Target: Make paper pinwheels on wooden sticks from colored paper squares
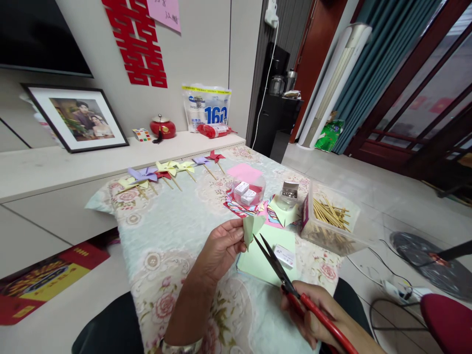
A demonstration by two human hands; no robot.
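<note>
While left hand (221,248) pinches folded paper (252,228), right hand (317,314) grips scissors (280,270), blades pointing up-left.

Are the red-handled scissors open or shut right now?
Open. The scissors in the right hand show two dark blades spread in a V, tips beside the folded green paper.

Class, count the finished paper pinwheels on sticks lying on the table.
About 7, in one row along the table's far edge: yellow, purple, red, yellow, yellow, purple, red. They overlap, so some may be hidden.
</note>
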